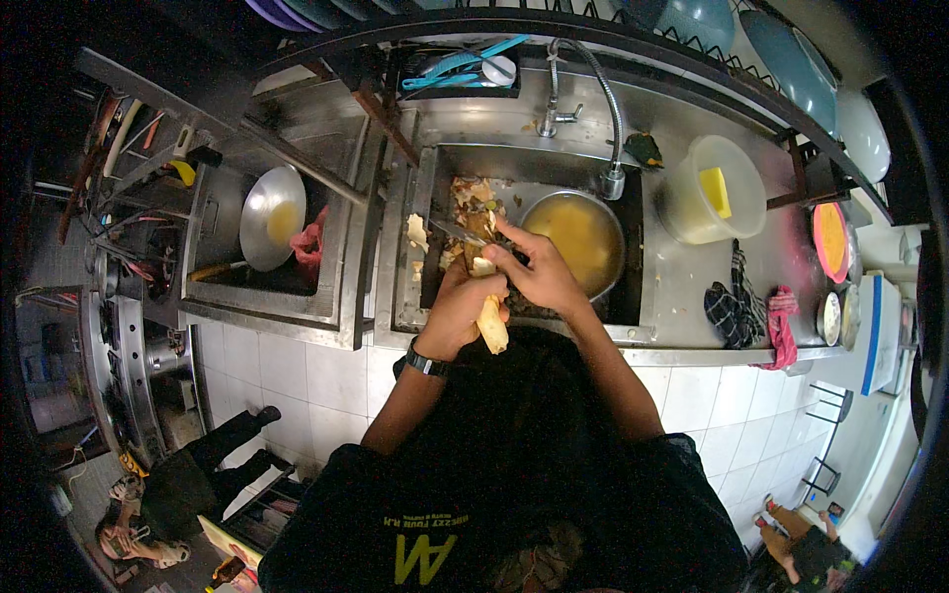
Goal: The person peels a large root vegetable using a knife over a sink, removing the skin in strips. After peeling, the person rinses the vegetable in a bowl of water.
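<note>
My left hand (463,307), with a watch at the wrist, grips a pale, elongated root vegetable (491,330) whose end sticks out below the fist. In my right hand (541,270) is a knife; its blade (461,233) points up and left, by the root's upper end. Fingers hide most of the handle. Both hands are above a steel sink (519,157). Brown and pale peelings (472,194) lie in its left part, and a few scraps (417,231) are on the left rim. A round metal bowl (620,231) of cloudy yellowish liquid sits at the right.
A flexible faucet (614,126) hangs over the sink's back right. On the counter stand a plastic tub (678,215) with a yellow sponge (714,193) and cloths (730,315). Left, another sink holds a wok (256,215). A rack frame (445,26) crosses above. Two people are farther off.
</note>
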Available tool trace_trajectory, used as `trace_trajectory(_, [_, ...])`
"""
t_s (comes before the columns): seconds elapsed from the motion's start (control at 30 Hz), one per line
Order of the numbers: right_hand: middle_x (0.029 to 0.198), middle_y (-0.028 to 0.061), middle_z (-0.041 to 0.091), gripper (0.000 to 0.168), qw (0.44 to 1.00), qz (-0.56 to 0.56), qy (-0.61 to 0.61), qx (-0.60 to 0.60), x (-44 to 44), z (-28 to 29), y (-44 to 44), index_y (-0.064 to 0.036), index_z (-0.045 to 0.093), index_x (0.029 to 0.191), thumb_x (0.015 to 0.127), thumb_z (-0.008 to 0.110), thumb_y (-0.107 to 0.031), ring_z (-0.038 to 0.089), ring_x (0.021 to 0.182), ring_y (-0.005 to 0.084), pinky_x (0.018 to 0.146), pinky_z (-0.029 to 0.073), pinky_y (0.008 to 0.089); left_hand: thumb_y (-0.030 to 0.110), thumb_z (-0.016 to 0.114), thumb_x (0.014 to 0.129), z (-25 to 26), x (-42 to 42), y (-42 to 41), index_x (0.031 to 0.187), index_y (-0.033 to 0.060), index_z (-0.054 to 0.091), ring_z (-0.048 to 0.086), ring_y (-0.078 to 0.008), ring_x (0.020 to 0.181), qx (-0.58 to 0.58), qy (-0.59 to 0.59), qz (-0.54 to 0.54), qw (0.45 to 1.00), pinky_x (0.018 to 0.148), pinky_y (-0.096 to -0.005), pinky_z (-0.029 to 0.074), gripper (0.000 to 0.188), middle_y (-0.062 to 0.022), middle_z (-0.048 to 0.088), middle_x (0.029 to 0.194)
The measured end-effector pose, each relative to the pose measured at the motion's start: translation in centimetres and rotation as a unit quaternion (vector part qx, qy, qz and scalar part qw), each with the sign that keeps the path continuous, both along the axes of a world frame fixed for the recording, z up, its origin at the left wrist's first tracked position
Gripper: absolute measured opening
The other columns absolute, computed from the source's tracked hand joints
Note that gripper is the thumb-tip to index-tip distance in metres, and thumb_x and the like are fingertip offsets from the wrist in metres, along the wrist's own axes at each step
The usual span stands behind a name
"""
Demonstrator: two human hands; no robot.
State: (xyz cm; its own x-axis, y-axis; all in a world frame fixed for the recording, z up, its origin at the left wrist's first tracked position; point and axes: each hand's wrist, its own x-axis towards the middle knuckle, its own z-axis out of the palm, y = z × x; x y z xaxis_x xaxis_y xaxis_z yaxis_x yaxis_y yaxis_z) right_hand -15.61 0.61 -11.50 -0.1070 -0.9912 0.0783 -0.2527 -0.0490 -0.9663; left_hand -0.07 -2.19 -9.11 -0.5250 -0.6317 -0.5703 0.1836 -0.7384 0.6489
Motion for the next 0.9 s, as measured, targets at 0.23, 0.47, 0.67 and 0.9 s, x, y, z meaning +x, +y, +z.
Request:
trace_trajectory(0.23, [0.110,0.0148,0.073,0.059,0.999,0.034,0.000,0.040,-2.0,1.0,0.2,0.000,0.055,0.139,0.093,0.073,-0.032,0.066,0.095,0.0150,0.086,0.053,0.0335,-0.005,0.064,0.076,1.2,0.8,-0.8,0.101,0.0052,0.056,0.058,-0.0173,0.056,0.005,0.018,-0.050,0.999,0.046,-0.0315,0.049,0.029,-0.0045,0.057,0.076])
trace_trajectory(0.47, [0.096,0.0198,0.073,0.056,0.969,0.013,0.213,0.127,-2.3,5.6,1.0,-0.019,0.064,0.133,0.088,0.069,-0.052,0.071,0.087,0.0347,0.082,0.054,0.0436,-0.004,0.065,0.076,0.2,1.0,-0.8,0.102,0.0022,0.056,0.056,-0.0171,0.055,0.049,0.019,-0.058,0.997,0.045,-0.0304,0.048,0.029,-0.0060,0.057,0.080])
trace_trajectory(0.67, [0.094,0.0231,0.071,0.053,0.970,0.033,0.229,0.075,-4.8,4.7,1.5,-0.021,0.063,0.135,0.092,0.064,-0.053,0.070,0.084,0.0384,0.080,0.053,0.0450,-0.004,0.065,0.075,0.9,1.2,0.3,0.104,0.0019,0.056,0.057,-0.0176,0.056,0.045,0.049,-0.119,0.991,0.045,-0.0305,0.047,0.031,-0.0063,0.057,0.080])
trace_trajectory(0.9, [0.095,0.0242,0.069,0.065,0.976,0.058,0.201,0.059,-3.8,4.5,2.6,-0.023,0.048,0.148,0.093,0.062,-0.055,0.068,0.086,0.0405,0.081,0.052,0.0473,-0.005,0.064,0.073,2.4,1.2,-0.2,0.095,0.0024,0.058,0.056,-0.0192,0.052,0.035,0.004,-0.092,0.995,0.044,-0.0317,0.044,0.024,-0.0068,0.056,0.073])
